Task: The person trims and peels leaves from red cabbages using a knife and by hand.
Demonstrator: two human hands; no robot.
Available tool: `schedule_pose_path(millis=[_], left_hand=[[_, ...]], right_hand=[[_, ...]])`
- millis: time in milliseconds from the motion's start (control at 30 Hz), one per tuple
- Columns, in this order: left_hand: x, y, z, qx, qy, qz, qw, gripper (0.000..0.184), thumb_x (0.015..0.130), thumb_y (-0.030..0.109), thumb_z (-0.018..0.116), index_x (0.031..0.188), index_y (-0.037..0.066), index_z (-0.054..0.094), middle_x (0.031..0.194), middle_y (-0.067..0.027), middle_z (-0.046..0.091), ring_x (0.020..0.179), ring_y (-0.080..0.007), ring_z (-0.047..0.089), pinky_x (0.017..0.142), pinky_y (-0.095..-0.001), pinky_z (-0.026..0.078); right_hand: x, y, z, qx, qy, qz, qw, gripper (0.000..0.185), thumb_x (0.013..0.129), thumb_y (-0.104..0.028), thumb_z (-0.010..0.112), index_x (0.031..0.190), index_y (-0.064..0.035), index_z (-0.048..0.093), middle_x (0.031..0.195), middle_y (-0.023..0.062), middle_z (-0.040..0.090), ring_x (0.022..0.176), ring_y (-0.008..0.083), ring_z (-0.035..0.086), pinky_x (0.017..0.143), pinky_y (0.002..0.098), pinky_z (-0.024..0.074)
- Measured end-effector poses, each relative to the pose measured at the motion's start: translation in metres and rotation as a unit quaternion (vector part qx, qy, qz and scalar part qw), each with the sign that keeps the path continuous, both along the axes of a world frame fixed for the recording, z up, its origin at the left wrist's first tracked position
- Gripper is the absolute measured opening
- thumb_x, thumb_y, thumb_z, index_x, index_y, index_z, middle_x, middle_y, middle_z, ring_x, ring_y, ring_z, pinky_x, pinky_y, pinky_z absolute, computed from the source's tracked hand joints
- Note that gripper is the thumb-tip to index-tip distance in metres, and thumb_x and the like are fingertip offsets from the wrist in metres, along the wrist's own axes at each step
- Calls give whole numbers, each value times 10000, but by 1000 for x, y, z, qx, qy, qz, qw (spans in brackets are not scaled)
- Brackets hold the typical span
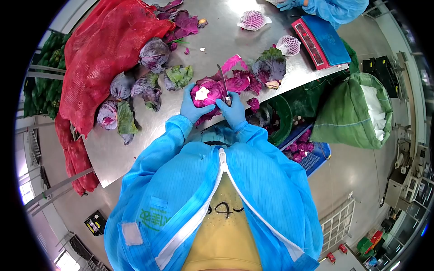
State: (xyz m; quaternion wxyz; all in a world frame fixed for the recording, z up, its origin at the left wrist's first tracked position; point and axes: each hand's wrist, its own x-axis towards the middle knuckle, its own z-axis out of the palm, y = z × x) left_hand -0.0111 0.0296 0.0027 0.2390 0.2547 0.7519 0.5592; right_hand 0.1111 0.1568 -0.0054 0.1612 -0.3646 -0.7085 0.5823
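Observation:
A purple cabbage [210, 93] with a pale cut stem end facing up is near the table's front edge. My left hand [192, 105], in a blue glove, grips its left side with thumb and fingers curled round it. In my gloved right hand [233, 109] is a knife [223, 81] with a thin curved blade, pointing away from me along the cabbage's right side. Loose purple leaves [239, 81] lie just beyond and to the right of the cabbage. Another cabbage [269, 67] with green outer leaves sits further right.
Red mesh sacks [104, 54] and several untrimmed cabbages [154, 55] occupy the left of the metal table [199, 54]. Netted produce [254, 21], a scale [316, 43] and a co-worker's sleeve [334, 9] are at the far right. Below the edge stand a green basket [285, 119] and a blue crate [320, 158].

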Motion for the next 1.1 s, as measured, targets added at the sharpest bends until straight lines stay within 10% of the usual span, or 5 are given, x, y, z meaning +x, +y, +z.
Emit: schedule_pose_path(millis=[267,533,733,867,1100], left_hand=[[3,-3,-3,-8,67,41,997,1079,490,317,895,1300,19,246,1267,-178,381,1177,-271,432,1008,-355,385],[-41,-23,-9,40,-119,5,992,868,586,237,830,1307,66,377,1250,-132,438,1134,-253,476,973,-369,416],[-61,-41,-18,-6,-89,-72,993,931,576,221,822,1380,134,360,1291,-113,448,1179,-260,455,1003,-378,376],[-52,-41,-2,-6,-118,-93,989,942,570,208,824,1381,168,346,1332,-103,415,1218,-266,422,1014,-398,361],[-39,-42,-2,51,-123,-108,985,963,587,176,810,1396,141,288,1396,-81,354,1294,-265,342,1060,-386,315]], right_hand=[[11,14,18,151,-71,15,986,369,668,-196,659,1012,-86,579,827,159,638,771,325,636,693,393,503],[35,54,-36,229,-155,-67,959,313,656,-216,651,942,-98,604,775,158,612,726,337,610,672,413,491],[21,37,15,213,26,-149,965,287,751,-238,692,983,-84,620,852,114,609,730,274,610,650,364,488],[-21,47,37,203,160,85,962,352,762,-255,718,1046,-65,632,915,103,617,838,237,616,747,323,486],[-53,76,21,69,38,311,947,429,735,-284,749,1091,-71,638,1043,102,655,950,220,626,850,324,475]])
